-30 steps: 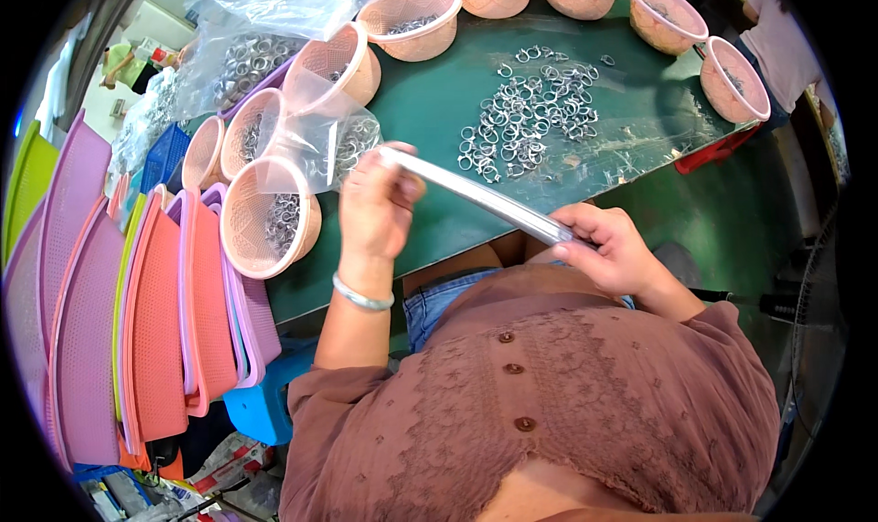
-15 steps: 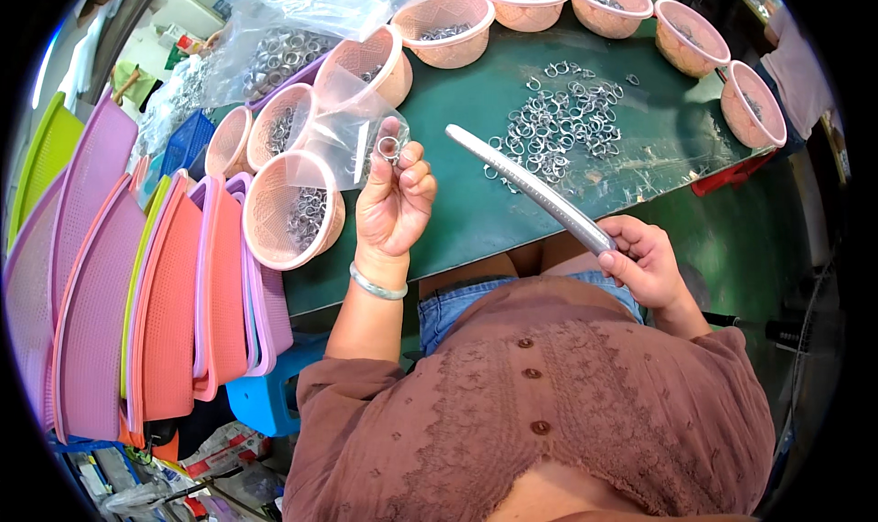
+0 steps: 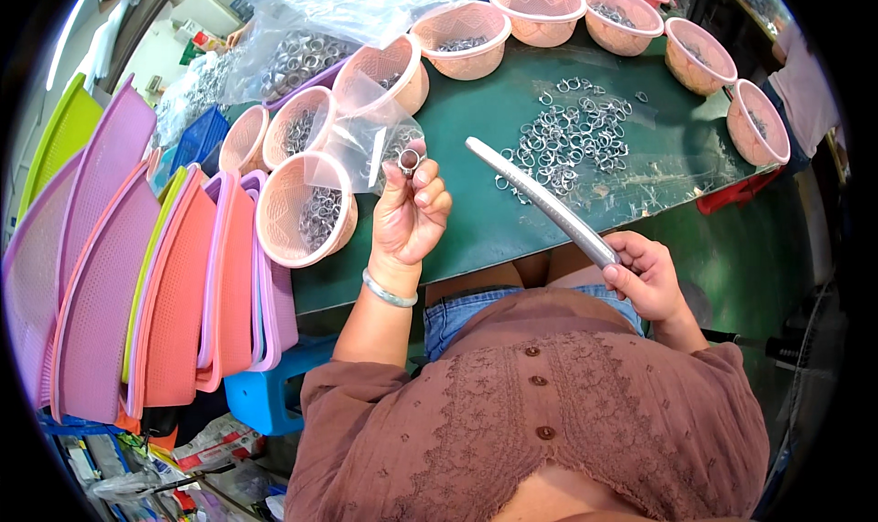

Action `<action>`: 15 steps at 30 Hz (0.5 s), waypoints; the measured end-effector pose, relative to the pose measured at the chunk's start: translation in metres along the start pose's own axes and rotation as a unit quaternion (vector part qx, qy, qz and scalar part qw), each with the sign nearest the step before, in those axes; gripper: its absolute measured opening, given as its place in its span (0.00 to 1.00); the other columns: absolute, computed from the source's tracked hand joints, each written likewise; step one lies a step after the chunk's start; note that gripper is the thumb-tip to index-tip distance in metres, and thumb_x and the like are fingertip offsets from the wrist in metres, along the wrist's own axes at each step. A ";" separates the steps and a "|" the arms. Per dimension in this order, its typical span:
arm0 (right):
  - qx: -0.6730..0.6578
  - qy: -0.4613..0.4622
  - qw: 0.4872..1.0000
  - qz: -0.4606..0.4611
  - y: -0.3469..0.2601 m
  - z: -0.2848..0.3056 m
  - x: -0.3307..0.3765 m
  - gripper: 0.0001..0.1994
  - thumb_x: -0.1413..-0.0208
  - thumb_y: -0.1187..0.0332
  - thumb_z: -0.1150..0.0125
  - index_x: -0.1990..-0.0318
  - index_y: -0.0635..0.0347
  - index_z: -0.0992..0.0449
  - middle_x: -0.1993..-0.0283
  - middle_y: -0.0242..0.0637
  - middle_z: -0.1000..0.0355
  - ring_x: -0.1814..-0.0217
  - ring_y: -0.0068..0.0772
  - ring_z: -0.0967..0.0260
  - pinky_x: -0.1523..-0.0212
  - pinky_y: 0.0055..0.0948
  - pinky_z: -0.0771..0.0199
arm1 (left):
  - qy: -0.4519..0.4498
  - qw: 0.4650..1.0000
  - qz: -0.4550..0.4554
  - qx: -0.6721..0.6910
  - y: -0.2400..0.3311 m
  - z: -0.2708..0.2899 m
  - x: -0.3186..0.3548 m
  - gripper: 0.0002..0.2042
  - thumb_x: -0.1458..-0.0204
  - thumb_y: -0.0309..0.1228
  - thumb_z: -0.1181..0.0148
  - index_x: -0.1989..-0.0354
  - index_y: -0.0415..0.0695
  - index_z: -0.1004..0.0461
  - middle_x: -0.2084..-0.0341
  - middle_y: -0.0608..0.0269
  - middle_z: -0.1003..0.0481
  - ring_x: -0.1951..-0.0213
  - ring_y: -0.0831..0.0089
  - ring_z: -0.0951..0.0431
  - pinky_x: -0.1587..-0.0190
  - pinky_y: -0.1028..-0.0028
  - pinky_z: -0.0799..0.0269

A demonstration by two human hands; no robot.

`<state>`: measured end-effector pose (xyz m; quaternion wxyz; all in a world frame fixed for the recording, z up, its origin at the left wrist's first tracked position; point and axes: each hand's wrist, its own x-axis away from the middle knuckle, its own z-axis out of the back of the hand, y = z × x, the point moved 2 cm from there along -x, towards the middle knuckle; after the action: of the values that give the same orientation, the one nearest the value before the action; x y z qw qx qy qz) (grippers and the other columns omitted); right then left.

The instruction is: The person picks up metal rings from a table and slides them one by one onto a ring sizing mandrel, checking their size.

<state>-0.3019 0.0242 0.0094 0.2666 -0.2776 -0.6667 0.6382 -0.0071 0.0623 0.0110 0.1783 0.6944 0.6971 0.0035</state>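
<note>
My left hand is raised above the table's near edge, its fingers closed on a small silver ring held between thumb and index finger. In my right hand I grip the thick end of a grey metal ring mandrel with fine marks along it. Its narrow tip points up and to the left, apart from the ring. Beyond the mandrel lies a loose pile of silver rings on the green table. Close to my left hand stands a pink basket with rings in it, and a clear plastic bag.
More pink baskets, several with rings inside, curve along the table's left and far sides. Plastic sheeting covers the back. Nested purple, coral and green baskets stack up at the left, beside a blue stool. Another person's sleeve shows far right.
The view has shifted a little, so the table appears further right and lower. My left index fingertip has bent down toward the ring. The mandrel keeps nearly the same tilt in my right hand.
</note>
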 end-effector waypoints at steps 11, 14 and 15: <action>-0.010 -0.004 1.000 -0.012 -0.004 -0.004 0.003 0.12 0.49 0.75 0.46 0.57 0.69 0.33 0.77 0.24 0.36 0.79 0.09 0.45 0.79 0.12 0.47 | 0.013 0.998 0.002 -0.066 -0.002 0.002 0.005 0.17 0.44 0.40 0.54 0.52 0.42 0.35 0.74 0.65 0.34 0.75 0.77 0.35 0.72 0.80 0.39; 0.002 -0.014 1.000 -0.017 -0.003 -0.004 0.005 0.12 0.49 0.75 0.46 0.57 0.69 0.33 0.77 0.24 0.36 0.79 0.09 0.45 0.79 0.12 0.47 | 0.025 0.995 -0.012 -0.092 -0.003 0.001 0.006 0.17 0.44 0.38 0.54 0.51 0.42 0.37 0.73 0.65 0.33 0.73 0.77 0.34 0.70 0.79 0.38; 0.008 -0.014 1.000 -0.015 -0.002 -0.004 0.005 0.12 0.49 0.75 0.46 0.57 0.70 0.33 0.77 0.25 0.36 0.78 0.09 0.45 0.79 0.12 0.47 | 0.030 0.994 -0.017 -0.102 -0.003 0.001 0.006 0.17 0.44 0.37 0.54 0.50 0.42 0.38 0.73 0.64 0.33 0.73 0.76 0.33 0.70 0.79 0.38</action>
<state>-0.3028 0.0302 0.0121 0.2690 -0.2565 -0.6693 0.6433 -0.0094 0.0675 0.0084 0.2276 0.6600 0.7101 0.0919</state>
